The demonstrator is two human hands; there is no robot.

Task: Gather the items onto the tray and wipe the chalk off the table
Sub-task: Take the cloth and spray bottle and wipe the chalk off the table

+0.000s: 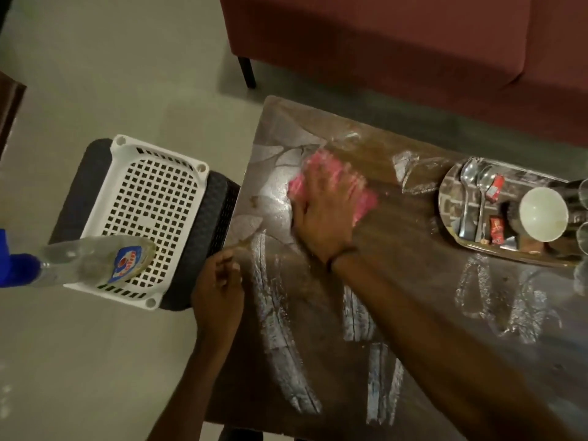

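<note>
Basket point(109, 183) on stool point(216, 218) beside table point(413, 237); tray point(450, 194) holds spoons point(470, 176), bowl point(544, 214).

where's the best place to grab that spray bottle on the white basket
Likely round the clear middle of the spray bottle, coming from above: it lies on its side across the white basket, blue trigger head overhanging, so the barrel is exposed on top.

Dim warm light, glare on the table point(413, 218), motion-blurred right hand point(321, 218).
</note>
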